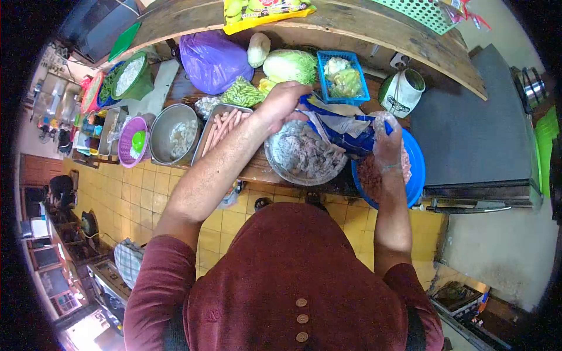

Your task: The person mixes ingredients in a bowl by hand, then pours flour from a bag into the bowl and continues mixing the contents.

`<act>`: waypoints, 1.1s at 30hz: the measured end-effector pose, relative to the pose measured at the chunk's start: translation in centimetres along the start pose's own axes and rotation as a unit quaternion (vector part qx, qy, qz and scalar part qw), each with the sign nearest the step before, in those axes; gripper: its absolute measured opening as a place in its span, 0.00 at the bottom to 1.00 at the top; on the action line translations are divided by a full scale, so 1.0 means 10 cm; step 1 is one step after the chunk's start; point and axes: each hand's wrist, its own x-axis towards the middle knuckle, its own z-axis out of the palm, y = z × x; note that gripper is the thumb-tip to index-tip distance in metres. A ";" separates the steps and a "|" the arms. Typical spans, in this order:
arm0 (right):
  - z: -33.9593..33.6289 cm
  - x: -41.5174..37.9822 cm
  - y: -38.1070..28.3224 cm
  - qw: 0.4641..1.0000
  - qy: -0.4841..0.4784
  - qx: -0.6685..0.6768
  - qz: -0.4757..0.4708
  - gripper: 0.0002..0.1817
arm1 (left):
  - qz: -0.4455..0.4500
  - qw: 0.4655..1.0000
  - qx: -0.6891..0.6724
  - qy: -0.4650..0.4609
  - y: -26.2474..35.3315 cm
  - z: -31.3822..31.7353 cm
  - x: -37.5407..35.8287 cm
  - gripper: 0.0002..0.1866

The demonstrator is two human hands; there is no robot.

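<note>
A blue and white plastic bag [351,139] stretches between my two hands, over the back of a metal bowl. My left hand [285,106] is closed around its left end. At its right end my right hand [386,143], in a clear plastic glove, grips the bag. Beneath the bag, the metal bowl [293,178] holds a greyish paste [319,158] with white powder [288,140] on its left part. Below my right hand sits a blue basin [417,169] of pinkish minced meat [367,175], partly hidden by my wrist.
Left of the bowl stand a tray of sausages [225,126], a metal pot [158,137] and a purple basin [124,143]. Behind are a purple bag [215,61], cabbage [290,65] and a blue basket [362,79]. A wooden shelf [345,20] overhangs the back; a grey appliance [468,128] stands right.
</note>
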 end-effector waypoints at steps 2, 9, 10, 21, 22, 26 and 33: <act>-0.08 0.12 -0.12 1.000 -0.012 -0.012 -0.013 0.11 | -0.004 1.000 0.025 -0.012 -0.18 -0.24 0.10 0.09; 0.02 0.53 -0.75 0.974 -0.166 -0.130 -0.088 0.10 | 0.119 0.985 0.073 -0.100 -1.10 -0.77 0.22 0.36; 0.05 0.62 -0.73 0.971 -0.190 -0.111 -0.095 0.11 | 0.124 0.980 0.091 -0.125 -0.92 -0.59 0.02 0.40; 0.45 0.89 -0.96 0.948 -0.229 -0.181 -0.125 0.11 | 0.179 0.964 0.163 -0.108 -0.83 -0.39 0.23 0.41; 0.50 0.88 -0.97 0.939 -0.250 -0.191 -0.136 0.12 | 0.211 0.938 0.261 -0.091 -0.74 -0.34 0.17 0.42; 0.64 0.91 -0.98 0.920 -0.280 -0.229 -0.154 0.15 | 0.258 0.903 0.311 -0.144 -0.49 -0.18 0.10 0.54; 0.82 0.99 -0.87 0.914 -0.266 -0.256 -0.166 0.12 | 0.225 0.917 0.307 -0.119 -0.53 -0.05 0.17 0.57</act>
